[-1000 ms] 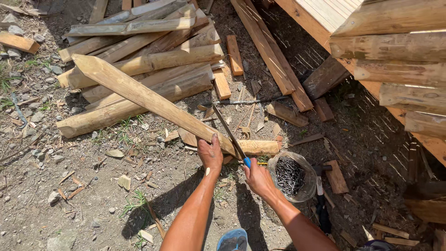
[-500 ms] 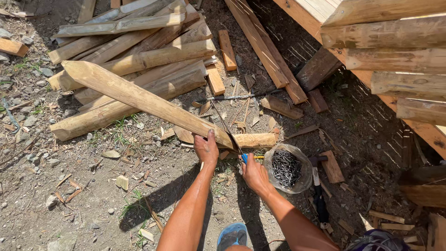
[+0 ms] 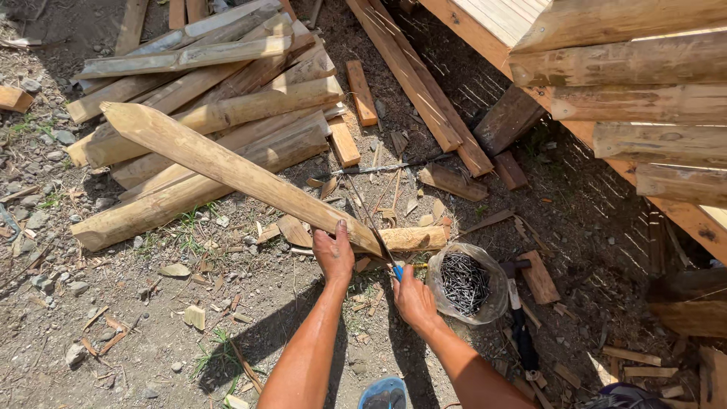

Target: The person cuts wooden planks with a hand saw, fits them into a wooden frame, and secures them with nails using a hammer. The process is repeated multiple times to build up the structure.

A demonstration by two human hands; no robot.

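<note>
Two hands: both are used on one long pale wooden post (image 3: 227, 167).
Left hand (image 3: 334, 254): the low end of the post is gripped.
Right hand (image 3: 413, 297): a thin dark blade with a blue handle (image 3: 376, 231) is held against the post.
Post: it is laid slanted across a short log (image 3: 413, 238).
Nearby: a clear bag of dark nails (image 3: 463, 283) is seen beside the right hand.

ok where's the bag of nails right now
In the head view the clear bag of nails sits on the ground just right of the right hand, beside the hammer.
</note>
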